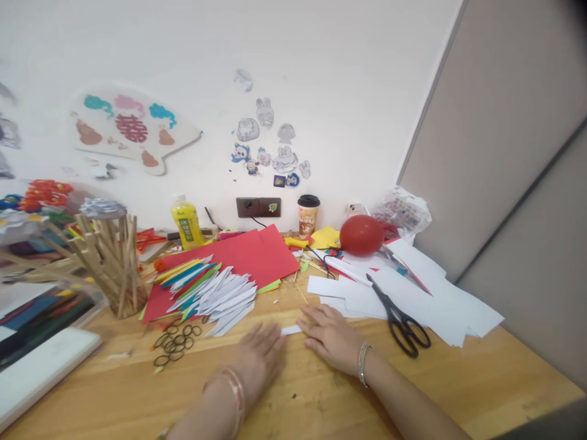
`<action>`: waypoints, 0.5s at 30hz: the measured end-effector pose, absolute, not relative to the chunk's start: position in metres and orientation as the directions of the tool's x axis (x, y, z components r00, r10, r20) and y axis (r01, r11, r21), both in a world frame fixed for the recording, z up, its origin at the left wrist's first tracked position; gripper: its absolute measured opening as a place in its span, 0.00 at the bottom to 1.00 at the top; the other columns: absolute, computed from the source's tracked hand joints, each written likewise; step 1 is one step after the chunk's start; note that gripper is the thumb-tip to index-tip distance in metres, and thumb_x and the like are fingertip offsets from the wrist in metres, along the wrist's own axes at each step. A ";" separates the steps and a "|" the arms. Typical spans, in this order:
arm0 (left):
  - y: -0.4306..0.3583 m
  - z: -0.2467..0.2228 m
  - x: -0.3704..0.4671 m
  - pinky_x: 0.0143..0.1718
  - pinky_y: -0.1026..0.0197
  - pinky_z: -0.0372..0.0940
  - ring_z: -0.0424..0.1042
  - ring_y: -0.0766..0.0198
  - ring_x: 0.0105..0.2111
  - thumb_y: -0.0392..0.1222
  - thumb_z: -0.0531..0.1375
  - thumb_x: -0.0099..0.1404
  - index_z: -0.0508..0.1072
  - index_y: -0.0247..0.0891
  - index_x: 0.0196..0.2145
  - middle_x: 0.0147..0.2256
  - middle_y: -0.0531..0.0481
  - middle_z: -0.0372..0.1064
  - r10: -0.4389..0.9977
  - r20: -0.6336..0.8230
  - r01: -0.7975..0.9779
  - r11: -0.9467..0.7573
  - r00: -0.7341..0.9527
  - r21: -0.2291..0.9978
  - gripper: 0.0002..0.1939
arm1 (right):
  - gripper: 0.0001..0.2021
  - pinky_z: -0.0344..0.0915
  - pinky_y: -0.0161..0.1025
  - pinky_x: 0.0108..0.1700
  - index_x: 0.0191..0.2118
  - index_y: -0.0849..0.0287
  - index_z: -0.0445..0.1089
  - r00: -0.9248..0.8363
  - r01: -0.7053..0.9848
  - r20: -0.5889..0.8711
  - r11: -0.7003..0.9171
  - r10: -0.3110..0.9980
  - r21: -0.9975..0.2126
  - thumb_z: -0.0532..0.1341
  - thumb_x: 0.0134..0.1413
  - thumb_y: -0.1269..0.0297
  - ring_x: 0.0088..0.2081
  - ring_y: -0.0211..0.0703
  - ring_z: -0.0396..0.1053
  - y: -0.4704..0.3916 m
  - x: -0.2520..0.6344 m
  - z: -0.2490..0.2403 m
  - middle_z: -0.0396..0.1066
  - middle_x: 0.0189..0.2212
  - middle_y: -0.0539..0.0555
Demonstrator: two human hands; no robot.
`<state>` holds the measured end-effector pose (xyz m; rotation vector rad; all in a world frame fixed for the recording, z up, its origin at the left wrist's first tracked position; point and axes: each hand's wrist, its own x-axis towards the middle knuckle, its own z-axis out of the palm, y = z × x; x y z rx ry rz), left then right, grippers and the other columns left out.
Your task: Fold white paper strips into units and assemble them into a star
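A small folded white paper strip [291, 330] lies on the wooden table between my hands. My left hand [260, 355], slightly blurred, rests flat over the strip's left end with its fingers stretched out. At the strip's right end, my right hand [334, 337] lies palm down, fingers spread, the tips at or beside the paper. Beyond my left hand is a pile of folded white paper pieces [224, 296], with several coloured folded pieces [188, 276] beside it. Black-handled scissors [398, 321] lie right of my right hand, partly on white paper sheets [415, 292].
Black rubber bands [177, 343] lie left of my left hand. Red paper [243, 260] sits behind the folded pieces. Along the wall stand a yellow bottle [187, 225], a lidded cup [308, 219] and a red balloon [362, 235]. A jar of wooden sticks [120, 275] is on the left.
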<state>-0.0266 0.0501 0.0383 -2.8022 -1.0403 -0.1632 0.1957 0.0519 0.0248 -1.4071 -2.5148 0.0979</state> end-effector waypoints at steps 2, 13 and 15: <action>0.049 0.028 -0.024 0.48 0.55 0.61 0.65 0.54 0.49 0.42 0.49 0.62 0.67 0.30 0.49 0.50 0.38 0.64 0.639 0.079 0.643 -0.754 0.765 -0.137 0.20 | 0.19 0.51 0.45 0.54 0.54 0.47 0.60 -0.489 0.835 0.159 0.513 0.858 -0.199 0.52 0.57 0.58 0.53 0.48 0.51 0.052 0.198 0.026 0.53 0.58 0.50; 0.069 0.010 -0.036 0.39 0.57 0.63 0.69 0.58 0.37 0.28 0.46 0.60 0.71 0.36 0.39 0.36 0.43 0.71 0.825 0.131 0.832 -0.555 0.549 0.005 0.17 | 0.12 0.54 0.44 0.51 0.40 0.50 0.73 -0.452 0.799 0.193 0.491 0.871 -0.346 0.54 0.55 0.63 0.49 0.46 0.56 0.061 0.213 0.041 0.63 0.52 0.50; 0.071 0.013 -0.036 0.38 0.58 0.62 0.67 0.59 0.36 0.30 0.46 0.60 0.70 0.36 0.36 0.34 0.44 0.70 0.898 0.118 0.886 -0.438 0.424 0.151 0.15 | 0.11 0.55 0.43 0.51 0.38 0.52 0.74 -0.433 0.783 0.242 0.495 0.868 -0.376 0.54 0.55 0.66 0.48 0.45 0.57 0.060 0.211 0.042 0.66 0.49 0.51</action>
